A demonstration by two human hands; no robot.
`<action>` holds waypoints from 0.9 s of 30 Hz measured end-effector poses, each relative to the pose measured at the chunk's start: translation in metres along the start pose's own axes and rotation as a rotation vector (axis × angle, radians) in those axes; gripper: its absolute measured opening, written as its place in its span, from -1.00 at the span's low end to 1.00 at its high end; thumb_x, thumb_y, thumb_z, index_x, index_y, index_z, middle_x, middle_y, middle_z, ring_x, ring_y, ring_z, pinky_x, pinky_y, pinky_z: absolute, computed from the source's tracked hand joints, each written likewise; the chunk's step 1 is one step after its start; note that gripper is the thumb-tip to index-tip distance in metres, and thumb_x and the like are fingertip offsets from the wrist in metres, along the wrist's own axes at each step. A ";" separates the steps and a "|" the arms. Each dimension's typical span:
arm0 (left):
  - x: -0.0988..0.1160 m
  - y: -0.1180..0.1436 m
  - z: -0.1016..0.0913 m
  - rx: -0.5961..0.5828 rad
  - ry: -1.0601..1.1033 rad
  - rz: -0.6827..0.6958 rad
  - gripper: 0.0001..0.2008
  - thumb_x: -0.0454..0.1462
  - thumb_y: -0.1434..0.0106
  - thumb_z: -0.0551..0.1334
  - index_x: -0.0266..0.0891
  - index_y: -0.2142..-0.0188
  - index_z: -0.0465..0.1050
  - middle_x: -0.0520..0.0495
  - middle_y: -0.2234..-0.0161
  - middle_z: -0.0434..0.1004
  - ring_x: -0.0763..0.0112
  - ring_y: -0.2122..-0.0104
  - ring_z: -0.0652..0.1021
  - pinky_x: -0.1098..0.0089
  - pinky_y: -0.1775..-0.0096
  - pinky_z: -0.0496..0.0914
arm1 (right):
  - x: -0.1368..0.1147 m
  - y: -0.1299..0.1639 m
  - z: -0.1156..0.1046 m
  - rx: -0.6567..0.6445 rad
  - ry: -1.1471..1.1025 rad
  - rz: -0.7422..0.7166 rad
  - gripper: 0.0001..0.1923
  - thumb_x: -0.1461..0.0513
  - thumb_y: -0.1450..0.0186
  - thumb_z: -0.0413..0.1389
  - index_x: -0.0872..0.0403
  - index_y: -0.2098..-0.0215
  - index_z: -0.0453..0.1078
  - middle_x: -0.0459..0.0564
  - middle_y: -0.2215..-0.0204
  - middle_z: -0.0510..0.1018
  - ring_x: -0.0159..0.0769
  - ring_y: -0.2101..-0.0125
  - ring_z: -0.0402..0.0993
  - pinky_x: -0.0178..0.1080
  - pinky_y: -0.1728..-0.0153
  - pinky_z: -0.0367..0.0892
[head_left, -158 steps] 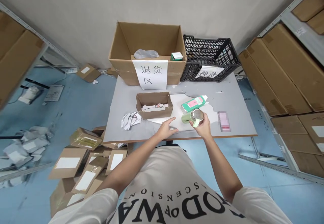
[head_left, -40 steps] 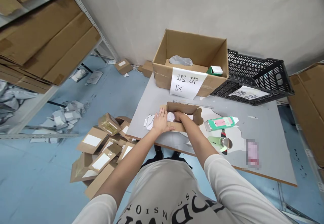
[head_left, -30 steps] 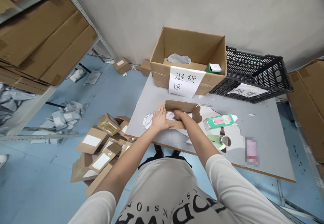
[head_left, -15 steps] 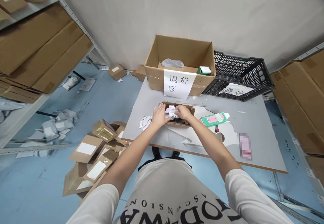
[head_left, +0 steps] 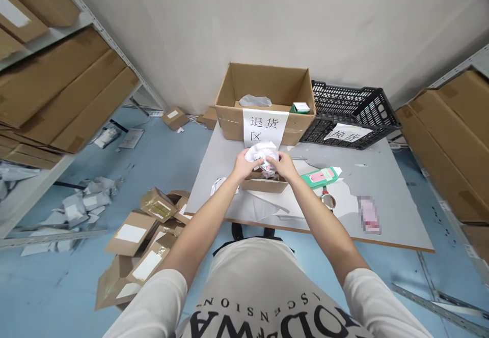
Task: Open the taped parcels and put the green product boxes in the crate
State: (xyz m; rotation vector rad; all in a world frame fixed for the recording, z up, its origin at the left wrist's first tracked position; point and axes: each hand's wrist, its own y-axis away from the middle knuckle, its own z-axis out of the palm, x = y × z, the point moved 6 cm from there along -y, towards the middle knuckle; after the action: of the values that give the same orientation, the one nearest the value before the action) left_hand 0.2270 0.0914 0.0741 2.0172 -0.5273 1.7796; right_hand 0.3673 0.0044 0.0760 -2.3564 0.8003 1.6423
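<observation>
Between my two hands is a crumpled bundle of white printed paper [head_left: 263, 152], held just above a small open cardboard box [head_left: 265, 186]. My left hand [head_left: 243, 165] grips the bundle's left side, thumb across the front. On its right side my right hand [head_left: 283, 166] closes with thumb and fingers. What the paper wraps, if anything, is hidden. Some clear crinkled material shows beneath it at the box's mouth. Left of the box lies another crumpled white paper [head_left: 218, 185]. To the right rest a green and pink carton [head_left: 321, 176] and a tape roll [head_left: 328, 201].
A large open carton [head_left: 229, 120] with a paper sign stands at the table's back, beside a black plastic crate [head_left: 353, 106]. A blurred pink item [head_left: 369, 215] lies near the right. Cardboard boxes [head_left: 130, 233] pile on the floor at left. Loaded shelves flank both sides.
Both hands have lifted the crumpled paper up out of the small box, toward the large carton. The view has shifted slightly.
</observation>
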 end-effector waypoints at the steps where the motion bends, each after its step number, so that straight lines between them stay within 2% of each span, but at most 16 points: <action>1: 0.001 0.001 -0.007 0.021 0.018 -0.011 -0.41 -0.14 0.14 0.44 -0.36 0.13 0.43 -0.15 0.25 0.57 0.30 0.31 0.54 0.36 0.27 0.43 | -0.005 0.002 0.007 -0.025 -0.040 -0.010 -0.63 0.06 -0.12 0.17 0.18 0.24 0.45 0.06 0.30 0.59 -0.19 0.29 0.48 -0.25 0.30 0.38; 4: 0.007 0.006 -0.044 0.104 0.008 -0.002 -0.45 -0.14 0.19 0.46 -0.37 0.21 0.47 -0.14 0.30 0.57 0.31 0.34 0.55 0.38 0.29 0.44 | -0.026 0.006 0.028 -0.121 -0.168 -0.082 -0.55 0.04 -0.14 0.17 0.18 0.11 0.39 0.08 0.22 0.56 -0.26 0.32 0.48 -0.23 0.29 0.40; 7: 0.006 0.018 -0.105 0.296 0.013 -0.003 -0.45 -0.12 0.18 0.46 -0.36 0.20 0.46 -0.14 0.28 0.57 0.35 0.36 0.55 0.41 0.33 0.45 | -0.041 0.010 0.030 -0.092 -0.173 -0.161 -0.44 0.04 -0.13 0.19 0.09 -0.04 0.29 0.07 0.07 0.48 -0.33 0.29 0.46 -0.25 0.23 0.40; 9: -0.011 0.030 -0.147 0.428 0.051 -0.094 -0.41 -0.11 0.18 0.45 -0.34 0.16 0.44 -0.14 0.28 0.56 0.37 0.40 0.55 0.41 0.38 0.46 | -0.040 0.012 0.021 -0.038 -0.130 -0.197 -0.45 0.04 -0.15 0.17 0.05 -0.06 0.27 0.05 0.02 0.44 -0.33 0.25 0.45 -0.25 0.21 0.39; 12: -0.058 0.045 -0.187 0.438 0.075 -0.332 -0.40 -0.17 0.22 0.47 -0.32 0.16 0.42 -0.14 0.27 0.56 0.38 0.41 0.55 0.38 0.38 0.47 | -0.019 0.012 -0.006 0.040 -0.025 -0.176 -0.55 0.08 -0.18 0.13 0.08 0.01 0.32 0.07 0.05 0.47 -0.32 0.29 0.45 -0.23 0.22 0.38; 15: -0.111 0.054 -0.196 0.351 0.047 -0.578 -0.42 -0.26 0.26 0.49 -0.34 0.20 0.43 -0.17 0.28 0.56 0.35 0.40 0.56 0.33 0.37 0.47 | 0.006 0.011 -0.038 0.127 0.191 -0.129 -0.66 0.15 -0.19 0.09 0.14 0.10 0.38 0.08 0.17 0.54 -0.31 0.35 0.46 -0.20 0.20 0.36; 18: -0.148 0.054 -0.188 0.287 -0.015 -0.699 -0.40 -0.30 0.32 0.50 -0.37 0.22 0.42 -0.21 0.28 0.57 0.28 0.37 0.56 0.31 0.37 0.47 | 0.016 0.009 -0.051 0.091 0.399 -0.133 -0.73 0.22 -0.21 0.06 0.13 0.14 0.42 0.05 0.26 0.58 -0.30 0.36 0.47 -0.22 0.20 0.34; 23: -0.174 0.039 -0.166 0.158 -0.085 -0.658 -0.42 -0.28 0.30 0.49 -0.34 0.22 0.44 -0.15 0.34 0.58 0.28 0.39 0.56 0.35 0.39 0.45 | 0.012 0.007 -0.033 -0.117 0.658 -0.176 -0.72 0.28 -0.25 0.03 0.10 0.10 0.44 0.04 0.19 0.58 -0.26 0.23 0.48 -0.27 0.16 0.30; 27: -0.186 0.030 -0.163 0.158 -0.271 -0.592 -0.53 -0.26 0.23 0.45 -0.34 0.27 0.46 -0.11 0.40 0.58 0.26 0.38 0.56 0.34 0.36 0.45 | 0.012 0.000 -0.016 -0.253 0.838 -0.130 -0.69 0.30 -0.25 0.02 0.07 0.05 0.43 0.05 0.09 0.55 -0.20 0.09 0.44 -0.27 0.09 0.25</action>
State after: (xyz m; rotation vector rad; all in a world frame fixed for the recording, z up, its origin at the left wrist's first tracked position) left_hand 0.0519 0.1549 -0.0914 2.2280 0.1449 1.2316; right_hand 0.3833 -0.0063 0.0710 -3.2243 0.5286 0.6852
